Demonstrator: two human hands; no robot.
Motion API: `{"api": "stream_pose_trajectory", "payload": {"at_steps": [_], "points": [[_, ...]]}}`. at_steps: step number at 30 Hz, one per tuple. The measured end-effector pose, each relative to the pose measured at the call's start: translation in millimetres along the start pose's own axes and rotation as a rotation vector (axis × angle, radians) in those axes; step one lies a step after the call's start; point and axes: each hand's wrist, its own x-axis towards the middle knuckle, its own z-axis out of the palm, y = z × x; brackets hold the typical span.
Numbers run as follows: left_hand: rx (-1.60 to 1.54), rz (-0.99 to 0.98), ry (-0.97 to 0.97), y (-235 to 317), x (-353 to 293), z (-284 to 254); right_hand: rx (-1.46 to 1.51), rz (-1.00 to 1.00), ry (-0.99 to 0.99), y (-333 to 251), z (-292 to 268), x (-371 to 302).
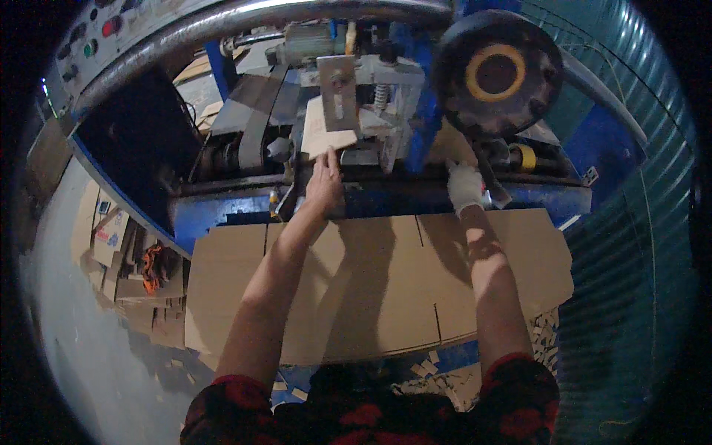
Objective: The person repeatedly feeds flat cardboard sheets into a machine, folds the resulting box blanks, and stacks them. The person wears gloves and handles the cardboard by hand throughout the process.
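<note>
My left hand [324, 182] is bare and reaches forward, its fingertips touching a small flat piece of cardboard [323, 133] that sits under the metal head of a blue machine [415, 111]. My right hand [465, 187] wears a white glove and is closed around a dark lever handle [491, 182] below a large black wheel [497, 70] with a yellow ring. Both forearms stretch over a big flat cardboard sheet [371, 282] with slots cut in it, lying on the machine's table.
A thick metal pipe [222, 22] arcs across the top. A panel with coloured buttons [96, 37] is at upper left. Cardboard scraps [133, 282] pile on the floor at left, small offcuts [445, 371] lie near my body. A corrugated green wall [630, 222] stands at right.
</note>
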Motion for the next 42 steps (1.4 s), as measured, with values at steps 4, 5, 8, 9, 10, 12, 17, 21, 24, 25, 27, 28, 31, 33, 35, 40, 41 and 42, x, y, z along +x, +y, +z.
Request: {"api": "stream_pose_trajectory", "payload": {"at_steps": [4,5,8,9,10,12,17,21,24,25,27,28,31,33,35,40,41,42], "points": [[-0.033,0.449,0.091,-25,-74,-47,0.296,-0.075,0.127,24,-3,-29],[-0.072,0.25,-0.033,-39,-106,-64,0.391,-0.028,0.06,36,-5,-48],[-0.013,-0.258,0.086,-84,-208,-115,0.316,-0.039,0.089,80,-22,-137],[-0.048,-0.49,0.188,-97,-243,-131,0.263,-0.009,0.036,92,-27,-169],[0.65,-0.217,0.075,-106,-270,-143,0.224,-0.003,-0.025,100,-33,-204],[0.559,-0.58,-0.105,-118,-319,-161,0.194,0.015,-0.065,109,-43,-261],[0.177,-0.572,0.027,-120,-381,-168,0.247,0.0,-0.074,119,-67,-352],[0.291,-0.533,0.064,-135,-391,-163,0.268,0.433,0.233,147,-52,-380],[0.336,-0.574,0.108,-155,-387,-167,0.685,1.059,0.343,177,-19,-378],[0.318,-0.615,0.052,-159,-385,-171,1.087,1.143,0.241,189,-11,-378],[0.381,-0.764,0.021,-162,-378,-177,1.532,1.204,0.189,197,8,-377],[0.368,-0.796,-0.008,-159,-374,-180,1.574,1.136,0.241,199,14,-377],[-0.491,-0.723,0.554,-133,-366,-182,1.341,0.991,0.397,199,5,-378],[-0.846,-0.515,0.6,-104,-362,-176,0.877,0.963,0.475,192,-19,-377],[-1.017,-0.29,0.602,-73,-360,-166,1.029,0.851,0.514,176,-57,-377],[-0.32,-0.19,0.067,-7,-345,-138,1.014,0.055,0.044,81,-119,-379],[-0.17,0.055,0.093,2,-339,-133,0.563,-0.301,0.009,69,-121,-375],[-0.085,0.144,0.018,11,-334,-130,0.53,-0.447,0.034,57,-117,-365]]}}
